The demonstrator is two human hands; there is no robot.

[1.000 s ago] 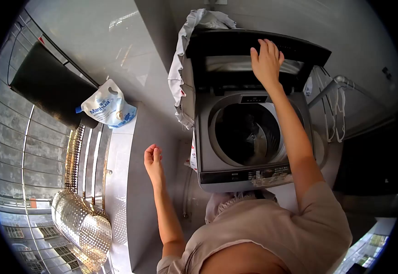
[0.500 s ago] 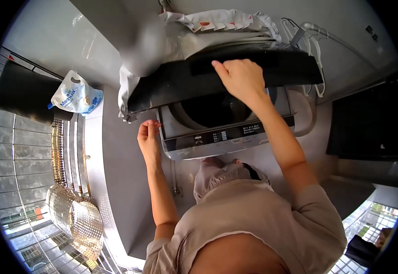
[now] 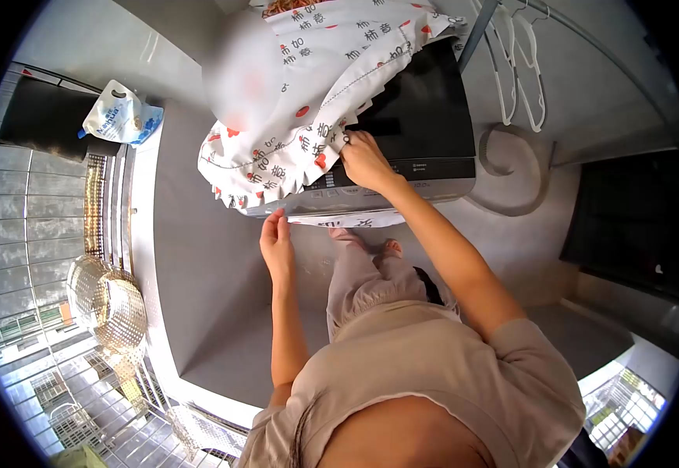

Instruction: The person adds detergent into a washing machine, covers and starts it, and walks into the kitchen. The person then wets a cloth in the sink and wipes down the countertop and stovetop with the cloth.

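Cover (image 3: 320,86) is draped over the left of a washing machine (image 3: 448,188), with the black lid (image 3: 425,101) bare at right.
The frilled edge (image 3: 316,152) is met by the curled right hand (image 3: 369,165); whether cloth is gripped cannot be told. The left hand (image 3: 278,246) is poised, fingertips together, at the near left corner, any hold unclear. Covering appears in hand; a rightward pull seems called for.
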